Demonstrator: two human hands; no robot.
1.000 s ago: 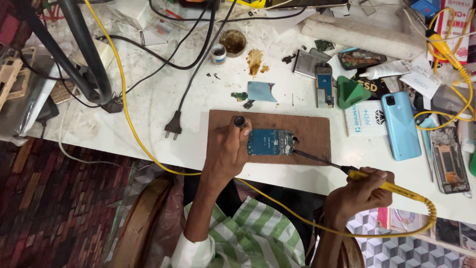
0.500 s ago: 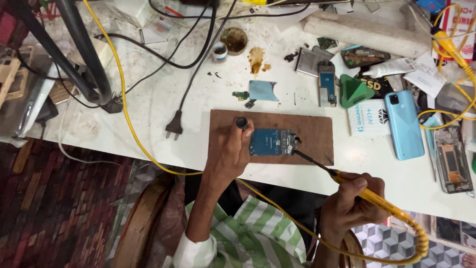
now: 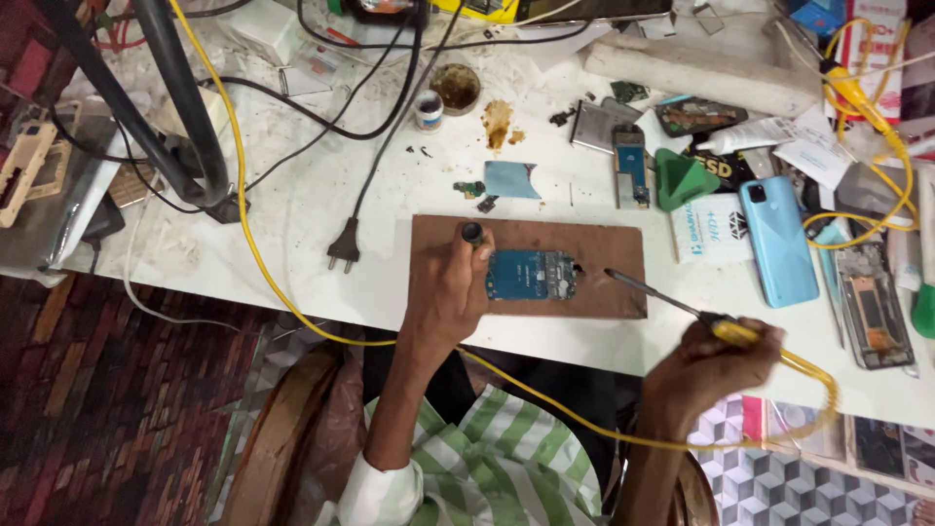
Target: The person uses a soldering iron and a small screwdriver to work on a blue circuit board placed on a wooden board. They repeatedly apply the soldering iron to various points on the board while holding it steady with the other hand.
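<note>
The blue circuit board (image 3: 531,275) lies flat on the brown wooden board (image 3: 604,244) on the white worktop (image 3: 292,224), its long side running left to right. The left hand (image 3: 450,287) rests right at the board's left end — its grip is closed around a small dark tool (image 3: 472,233) that sticks up by the fingers. The right hand (image 3: 706,365) sits lower and to the right, its grip wrapped tight round the yellow soldering iron (image 3: 682,310) — the thin metal tip slants up and left and stops just beside the circuit board's right end, not touching it, so the left hand is the nearer one.
</note>
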